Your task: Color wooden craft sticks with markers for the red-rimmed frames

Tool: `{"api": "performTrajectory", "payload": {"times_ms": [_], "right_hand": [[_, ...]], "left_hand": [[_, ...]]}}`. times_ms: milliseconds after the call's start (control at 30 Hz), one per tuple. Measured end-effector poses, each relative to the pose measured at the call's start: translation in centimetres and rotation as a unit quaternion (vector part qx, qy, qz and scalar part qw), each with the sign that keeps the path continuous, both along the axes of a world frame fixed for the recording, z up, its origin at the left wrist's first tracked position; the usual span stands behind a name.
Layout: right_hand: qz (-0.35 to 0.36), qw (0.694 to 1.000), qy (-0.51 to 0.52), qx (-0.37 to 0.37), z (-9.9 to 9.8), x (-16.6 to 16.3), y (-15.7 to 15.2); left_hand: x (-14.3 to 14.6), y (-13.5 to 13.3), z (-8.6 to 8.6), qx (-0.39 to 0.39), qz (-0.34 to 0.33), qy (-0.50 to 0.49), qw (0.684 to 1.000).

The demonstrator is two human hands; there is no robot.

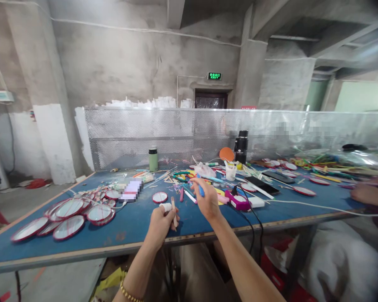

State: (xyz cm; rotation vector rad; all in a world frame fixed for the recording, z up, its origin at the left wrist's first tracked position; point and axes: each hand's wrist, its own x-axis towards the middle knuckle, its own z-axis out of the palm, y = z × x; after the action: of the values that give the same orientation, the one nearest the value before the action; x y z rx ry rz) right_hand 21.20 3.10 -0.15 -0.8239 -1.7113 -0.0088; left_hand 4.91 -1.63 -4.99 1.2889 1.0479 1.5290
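Near the table's front edge, my left hand (160, 223) is closed around a flat wooden stick (173, 209), which points up. A white wrap or band (166, 206) sits at its fingers; I cannot tell whether it is worn or held. To the right and a little higher, my right hand (207, 200) pinches a blue pen-like thing (201, 189), mostly hidden by the fingers. The hands are apart. Beyond them lie a small red-rimmed round mirror-like disc (160, 197), a white marker (190, 196) and a pink marker (182, 194).
Red-rimmed discs (69, 209) pile up at left beside a phone (131, 190). A green bottle (153, 159) and black flask (241, 147) stand at the back. A magenta device (237, 200) with cables and a black phone (260, 185) lie right. Another person's arm (368, 193) rests far right.
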Motion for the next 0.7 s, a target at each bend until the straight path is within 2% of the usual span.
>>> {"api": "performTrajectory", "payload": {"times_ms": [33, 100, 200, 300, 400, 500, 600, 700], "right_hand": [[-0.011, 0.997, -0.082, -0.005, 0.0, 0.0, 0.1], [-0.021, 0.968, -0.247, -0.025, -0.6, -0.3, 0.0], [-0.044, 0.925, -0.376, -0.035, -1.9, -1.1, -0.7], [-0.059, 0.914, -0.401, -0.026, -2.6, -1.5, -1.3], [-0.067, 0.9, -0.429, -0.03, -2.0, -1.2, -1.5], [-0.077, 0.889, -0.449, -0.053, -0.2, -0.5, -0.9], [-0.126, 0.893, -0.427, -0.069, 2.5, -0.2, 0.7], [-0.176, 0.871, -0.449, -0.095, 4.5, -0.3, 2.6]], "left_hand": [[0.0, 0.1, -0.1, 0.0, 0.006, 0.002, 1.0], [0.0, 0.3, -0.2, 0.002, 0.023, 0.009, 1.0], [-0.1, 0.4, -0.3, 0.009, 0.043, 0.029, 0.999], [-0.1, 0.4, -0.4, 0.017, 0.039, 0.042, 0.998], [-0.1, 0.4, -0.4, 0.02, 0.031, 0.043, 0.998], [0.0, 0.3, -0.3, 0.008, 0.021, 0.023, 0.999], [0.0, 0.2, -0.1, 0.001, 0.008, -0.001, 1.0], [0.1, 0.1, 0.0, 0.002, 0.01, -0.005, 1.0]]}}
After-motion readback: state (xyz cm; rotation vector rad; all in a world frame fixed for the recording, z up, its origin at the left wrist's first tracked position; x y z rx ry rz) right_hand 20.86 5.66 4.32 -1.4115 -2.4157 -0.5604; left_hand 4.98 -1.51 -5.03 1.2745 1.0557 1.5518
